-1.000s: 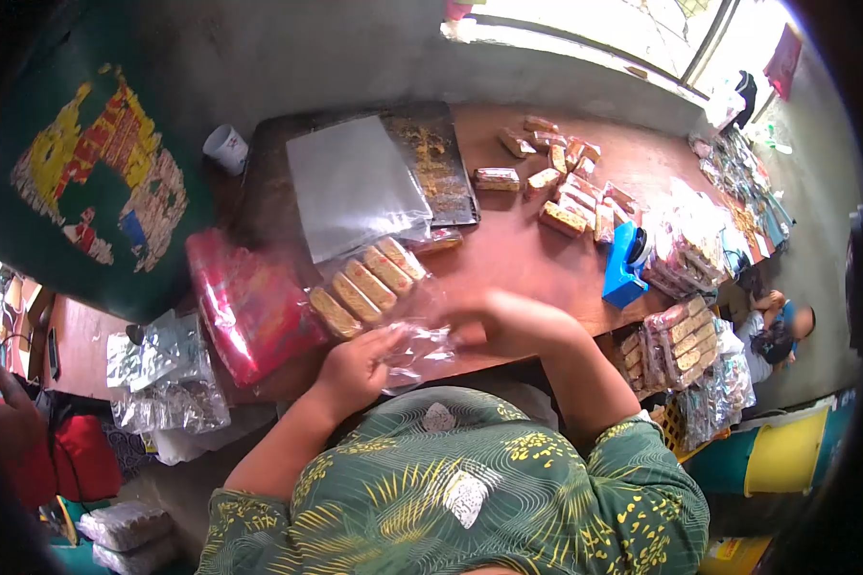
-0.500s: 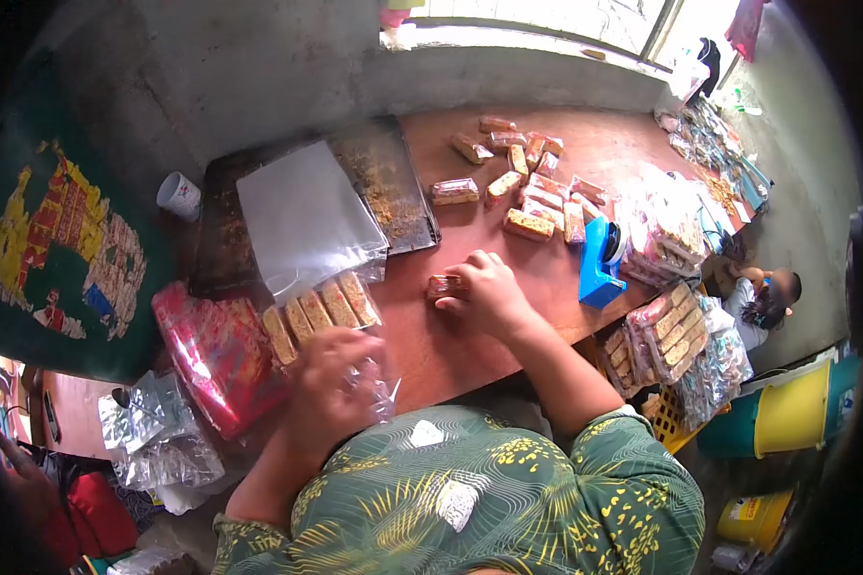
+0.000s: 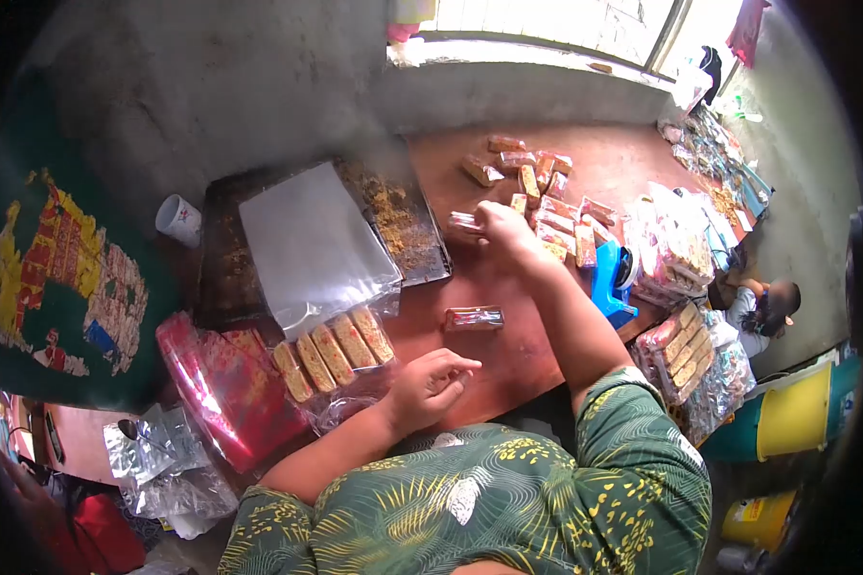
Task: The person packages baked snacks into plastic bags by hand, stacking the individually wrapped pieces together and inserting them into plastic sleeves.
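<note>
My right hand [image 3: 508,230] is closed on the end of a wrapped snack bar [image 3: 464,222], just left of a loose pile of wrapped bars [image 3: 551,206]. My left hand [image 3: 430,388] hovers over the near table edge, fingers loosely bent and apart, with nothing visible in it. In front of it a single wrapped bar [image 3: 474,318] lies on the brown table [image 3: 422,335]. To its left, several bars side by side [image 3: 334,353] lie in a clear plastic bag, partly under clear plastic sheets [image 3: 316,240].
A dark crumb-covered tray [image 3: 422,254] lies under the sheets, beside a white cup [image 3: 178,220]. Right of the pile stands a blue tape dispenser [image 3: 612,286]. Packed bars [image 3: 679,353] are stacked at the right edge. Red plastic [image 3: 222,388] lies left. Another person [image 3: 759,316] is at far right.
My right hand has moved away from me to a bar near the pile, leaving one wrapped bar behind. My left hand has moved right, away from the bagged bars. The view has shifted slightly.
</note>
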Motion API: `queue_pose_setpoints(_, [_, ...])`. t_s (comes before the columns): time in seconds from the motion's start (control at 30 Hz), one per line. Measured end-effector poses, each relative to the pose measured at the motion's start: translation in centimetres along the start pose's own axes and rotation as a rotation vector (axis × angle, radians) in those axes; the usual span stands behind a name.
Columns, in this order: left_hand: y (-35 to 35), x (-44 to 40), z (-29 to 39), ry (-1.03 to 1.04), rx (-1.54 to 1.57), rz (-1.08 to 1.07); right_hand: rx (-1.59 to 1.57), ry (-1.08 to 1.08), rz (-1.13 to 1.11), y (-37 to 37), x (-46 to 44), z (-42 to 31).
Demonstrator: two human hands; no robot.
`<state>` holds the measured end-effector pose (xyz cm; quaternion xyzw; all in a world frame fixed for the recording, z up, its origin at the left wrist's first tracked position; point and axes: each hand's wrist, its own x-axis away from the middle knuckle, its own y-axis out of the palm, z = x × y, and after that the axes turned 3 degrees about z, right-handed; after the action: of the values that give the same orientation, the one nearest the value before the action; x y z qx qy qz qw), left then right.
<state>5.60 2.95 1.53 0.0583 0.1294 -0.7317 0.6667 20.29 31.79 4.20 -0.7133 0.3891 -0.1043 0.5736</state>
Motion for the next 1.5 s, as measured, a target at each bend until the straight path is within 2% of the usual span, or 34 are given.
queue_pose_setpoints(0.03, [-0.1, 0.0, -0.4, -0.042, -0.032, -0.01, -0.097, -0.006, 0.164, -0.9, 1.5, -1.1])
queue_pose_setpoints(0.07, [-0.2, -0.2, -0.4, -0.002, -0.041, 0.008, -0.175, 0.028, 0.161, -3.1, 3.0, -2.6])
queue_pose_setpoints(0.13, [0.0, -0.4, -0.1, 0.074, -0.056, 0.047, -0.337, 0.175, -0.067, -5.3, 6.1, -3.9])
queue_pose_setpoints(0.2, [0.1, -0.6, 0.2, 0.119, -0.136, 0.164, -0.356, 0.017, -0.238, -5.3, 9.6, -4.8])
queue_pose_setpoints(0.27, [-0.3, -0.7, 0.1, 0.143, -0.316, 0.216, -0.335, -0.014, -0.23, -3.7, 12.3, -5.9])
queue_pose_setpoints(0.3, [-0.1, -1.0, 0.0, 0.125, -0.325, 0.276, -0.377, -0.061, -0.093, -1.5, 13.3, -5.1])
queue_pose_setpoints(0.37, [0.1, -1.3, -0.9, 0.057, -0.365, 0.363, -0.272, -0.267, 0.021, -0.6, 14.2, -4.8])
queue_pose_setpoints(0.4, [0.3, -1.6, -0.9, 0.032, -0.413, 0.358, -0.22, -0.377, 0.082, -0.6, 14.3, -5.0])
queue_pose_setpoints(0.47, [0.4, -1.8, -0.8, -0.029, -0.51, 0.347, -0.145, -0.439, 0.111, -0.9, 15.8, -6.3])
queue_pose_setpoints(0.53, [-0.1, -2.0, -0.9, -0.034, -0.583, 0.128, -0.098, -0.473, 0.146, -1.0, 16.9, -7.6])
queue_pose_setpoints(0.6, [-0.7, -2.3, -0.9, -0.034, -0.653, -0.095, -0.229, -0.466, 0.061, -0.9, 17.1, -7.1])
queue_pose_setpoints(0.67, [-0.6, -1.9, -0.9, 0.041, -0.663, -0.026, -0.367, -0.489, -0.043, -2.8, 16.2, -6.6])
queue_pose_setpoints(0.7, [-0.5, -1.7, -1.1, 0.084, -0.663, 0.013, -0.459, -0.366, 0.01, -3.3, 15.9, -5.8])
queue_pose_setpoints(0.73, [-0.4, -1.6, -1.1, 0.126, -0.661, 0.052, -0.282, -0.362, 0.169, -3.3, 15.0, -4.3])
queue_pose_setpoints(0.77, [-0.4, -1.5, -0.9, 0.084, -0.603, 0.027, -0.174, -0.231, 0.32, -3.4, 14.1, -3.0])
queue_pose_setpoints(0.8, [-0.4, -1.5, -0.3, 0.043, -0.545, 0.003, 0.076, -0.079, 0.373, -4.3, 13.1, -2.7])
queue_pose_setpoints(0.83, [-0.3, -1.5, 0.0, 0.003, -0.487, -0.021, 0.26, 0.176, 0.393, -3.1, 12.5, -1.0])
queue_pose_setpoints(0.87, [-0.3, -1.5, -0.3, 0.02, -0.507, -0.036, 0.33, 0.289, 0.328, -2.6, 12.4, 0.5])
queue_pose_setpoints(0.93, [-0.5, -1.4, -0.9, 0.053, -0.555, -0.064, 0.249, 0.328, 0.282, -2.3, 12.1, 1.1])
queue_pose_setpoints(1.03, [-0.7, -1.6, -1.0, 0.077, -0.493, -0.071, -0.186, 0.114, 0.207, -2.2, 13.1, -0.8])
queue_pose_setpoints(1.13, [-0.4, -1.5, -0.9, 0.053, -0.623, -0.036, -0.606, -0.107, -0.202, -2.6, 14.2, -3.7])
queue_pose_setpoints(1.23, [-0.5, -1.4, -1.3, 0.036, -0.588, -0.107, -0.576, 0.118, -0.181, -4.1, 12.9, -3.5])
queue_pose_setpoints(1.27, [-0.5, -1.3, -1.6, 0.035, -0.574, -0.097, -0.32, -0.058, 0.095, -3.9, 11.5, -1.6])
queue_pose_setpoints(1.3, [-0.5, -1.3, -2.0, 0.035, -0.561, -0.085, -0.157, -0.011, 0.281, -3.0, 10.6, 1.6])
queue_pose_setpoints(1.33, [-0.5, -1.2, -2.1, 0.033, -0.547, -0.072, 0.09, 0.175, 0.327, -3.5, 10.1, 2.3])
queue_pose_setpoints(1.37, [-0.3, -1.2, -1.9, 0.051, -0.57, -0.042, 0.249, 0.241, 0.324, -3.2, 10.0, 3.7])
queue_pose_setpoints(1.5, [-0.7, -1.3, -1.5, -0.064, -0.436, -0.054, 0.244, 0.409, 0.191, -3.3, 10.1, 1.9])
